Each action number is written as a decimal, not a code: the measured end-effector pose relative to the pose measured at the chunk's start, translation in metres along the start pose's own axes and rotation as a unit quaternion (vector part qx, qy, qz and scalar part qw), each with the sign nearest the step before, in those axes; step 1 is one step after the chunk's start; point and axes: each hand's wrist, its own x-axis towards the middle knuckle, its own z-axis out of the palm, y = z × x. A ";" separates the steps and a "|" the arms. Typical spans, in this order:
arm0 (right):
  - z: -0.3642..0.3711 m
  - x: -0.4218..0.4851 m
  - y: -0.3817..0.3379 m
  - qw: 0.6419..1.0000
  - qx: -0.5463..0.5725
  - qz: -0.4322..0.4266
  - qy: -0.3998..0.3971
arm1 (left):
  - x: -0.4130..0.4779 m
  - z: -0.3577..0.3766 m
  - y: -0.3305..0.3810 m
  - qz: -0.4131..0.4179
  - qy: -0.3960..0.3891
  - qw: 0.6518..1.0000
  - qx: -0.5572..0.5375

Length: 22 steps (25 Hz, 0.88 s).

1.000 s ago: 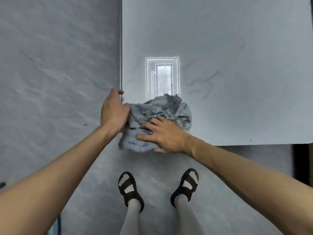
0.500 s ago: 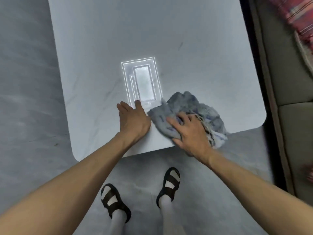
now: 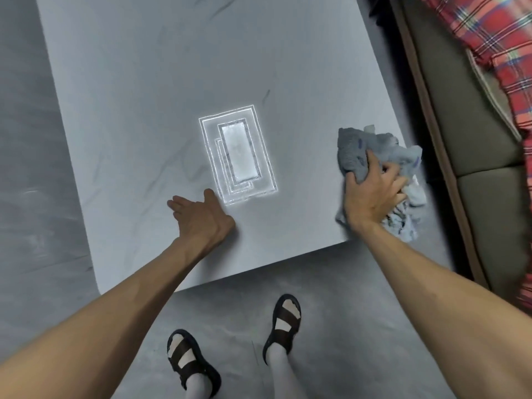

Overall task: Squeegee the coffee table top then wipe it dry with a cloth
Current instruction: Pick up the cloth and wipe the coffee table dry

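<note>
The right hand (image 3: 371, 194) grips a crumpled grey cloth (image 3: 383, 156) at the near right corner of the pale table (image 3: 144, 82), part overhanging the edge. The left hand (image 3: 198, 217) lies open, palm flat, holding nothing, near the front edge.

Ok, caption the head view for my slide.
Right hand wipes crumpled grey-blue cloth across pale grey tabletop; left hand braces.

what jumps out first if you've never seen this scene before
The bright nested-rectangle reflection glowing mid-table on the pale grey coffee table top grabs the eye first. Next, the right hand gripping a crumpled grey-blue cloth at the table's near right corner, and the red plaid fabric on the sofa at upper right.
</note>
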 end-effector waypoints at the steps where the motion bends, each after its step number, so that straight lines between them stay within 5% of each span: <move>1: 0.002 -0.012 -0.016 1.000 0.018 0.014 -0.007 | 0.000 0.000 -0.001 0.005 -0.002 1.000 -0.002; 4: 0.013 -0.066 -0.040 0.977 -0.010 -0.205 -0.053 | -0.001 0.000 -0.007 0.017 -0.005 1.000 -0.008; 6: 0.010 -0.074 -0.030 0.911 -0.065 -0.397 -0.091 | -0.002 -0.001 -0.010 0.031 -0.014 0.999 -0.003; 9: -0.001 -0.042 0.001 0.860 -0.088 -0.490 -0.112 | -0.003 -0.001 -0.010 0.039 -0.013 0.999 0.000; 13: -0.002 -0.034 0.001 0.882 -0.129 -0.425 -0.157 | -0.007 0.003 -0.008 0.035 -0.001 0.999 0.010; 17: -0.010 -0.022 0.040 0.928 -0.070 -0.349 -0.109 | -0.010 0.002 -0.005 0.022 -0.001 1.000 0.021; 20: -0.008 -0.014 0.059 0.992 -0.057 -0.107 -0.025 | -0.008 0.003 -0.004 0.008 -0.005 1.000 0.019; 22: 0.002 -0.008 0.024 0.998 -0.051 0.041 0.011 | -0.007 0.005 -0.005 0.009 -0.010 1.000 0.022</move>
